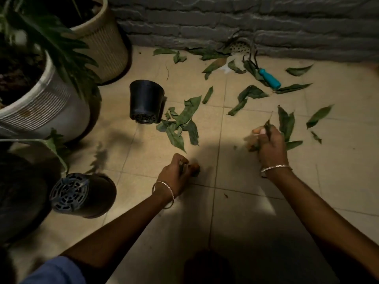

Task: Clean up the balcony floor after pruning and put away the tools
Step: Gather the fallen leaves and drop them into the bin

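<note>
— Hands?
— Busy: left hand (174, 174) and right hand (269, 147) each clutch limp green cut leaves (185, 115), likely bunching handfuls off the beige tiled floor (246, 203).
— Tool?
— A teal-handled hand rake (269, 79) lies by the grey brick wall (266, 19).

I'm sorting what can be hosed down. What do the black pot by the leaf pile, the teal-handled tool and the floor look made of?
Black pot: likely thin moulded plastic, slight sheen, slotted drain base. Tool: smooth teal handle looks plastic; dark prongs probably metal. Floor: beige tiles, seemingly ceramic, matte, with grout lines.
</note>
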Motion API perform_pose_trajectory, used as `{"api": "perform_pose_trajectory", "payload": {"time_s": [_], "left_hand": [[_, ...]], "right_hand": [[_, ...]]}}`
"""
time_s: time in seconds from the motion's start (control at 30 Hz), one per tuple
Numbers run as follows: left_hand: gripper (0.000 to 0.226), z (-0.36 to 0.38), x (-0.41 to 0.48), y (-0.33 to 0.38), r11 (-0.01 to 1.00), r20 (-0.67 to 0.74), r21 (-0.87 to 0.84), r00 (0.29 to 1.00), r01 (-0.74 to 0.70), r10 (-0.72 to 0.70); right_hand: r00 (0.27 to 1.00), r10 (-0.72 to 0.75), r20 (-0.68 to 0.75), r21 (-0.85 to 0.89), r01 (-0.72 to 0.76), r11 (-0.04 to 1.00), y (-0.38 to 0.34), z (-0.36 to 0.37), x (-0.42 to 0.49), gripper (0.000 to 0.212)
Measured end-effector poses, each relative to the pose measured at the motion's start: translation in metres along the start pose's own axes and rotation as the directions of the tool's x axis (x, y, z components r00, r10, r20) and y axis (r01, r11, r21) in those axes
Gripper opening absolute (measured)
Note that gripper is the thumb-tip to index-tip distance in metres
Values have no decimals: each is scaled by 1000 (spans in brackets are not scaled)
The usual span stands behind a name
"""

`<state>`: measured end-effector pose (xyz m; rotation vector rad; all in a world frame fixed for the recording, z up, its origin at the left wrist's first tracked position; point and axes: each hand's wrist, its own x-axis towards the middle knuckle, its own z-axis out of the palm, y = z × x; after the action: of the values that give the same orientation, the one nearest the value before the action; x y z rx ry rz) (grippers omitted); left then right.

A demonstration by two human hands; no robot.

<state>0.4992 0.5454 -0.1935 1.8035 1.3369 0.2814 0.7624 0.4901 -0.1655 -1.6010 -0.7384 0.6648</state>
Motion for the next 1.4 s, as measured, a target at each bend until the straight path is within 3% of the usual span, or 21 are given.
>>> {"api": "perform_pose_trajectory", "payload": {"time_s": [0.07,0.17,0.3,0.37,0.43,0.6,0.73,0.9,1.03,1.17,1.3,1.4], "left_hand": [[45,11,8,9,977,51,212,999,-12,1],[37,24,16,11,888,71,457,997,-44,13],[28,33,17,-3,801,78,593,996,-89,53],[26,34,17,-7,782,62,614,994,-110,91],[22,34,21,-7,819,34,555,987,-149,156],[16,36,35,19,950,-82,227,968,-215,239],[3,51,47,45,973,-6,-150,985,-173,174],[23,63,55,68,931,162,-364,986,13,49],[27,67,63,75,947,147,-319,989,28,21],[22,79,77,84,981,101,-175,990,-77,96],[21,105,88,105,993,39,-50,994,-103,105],[37,113,99,116,992,47,89,995,-91,87]], "right_hand": [[989,108,-100,47,-103,994,5,-20,0,19],[948,181,-263,-32,-196,980,16,-52,1,19],[857,210,-471,-109,-293,950,29,-97,6,17],[838,208,-504,-197,-346,917,33,-111,11,29],[829,224,-512,-265,-400,877,34,-117,14,40],[849,338,-407,-353,-487,799,31,-100,14,66],[928,308,-212,-583,-373,722,30,-72,18,64],[940,326,-97,-814,-263,518,38,-48,26,69],[944,328,34,-689,-215,692,47,-65,17,32],[936,343,-84,-277,-353,894,41,-89,-1,15],[863,484,-145,163,-462,872,31,-116,-10,9],[829,534,-165,271,-483,833,29,-135,-13,34]]}}
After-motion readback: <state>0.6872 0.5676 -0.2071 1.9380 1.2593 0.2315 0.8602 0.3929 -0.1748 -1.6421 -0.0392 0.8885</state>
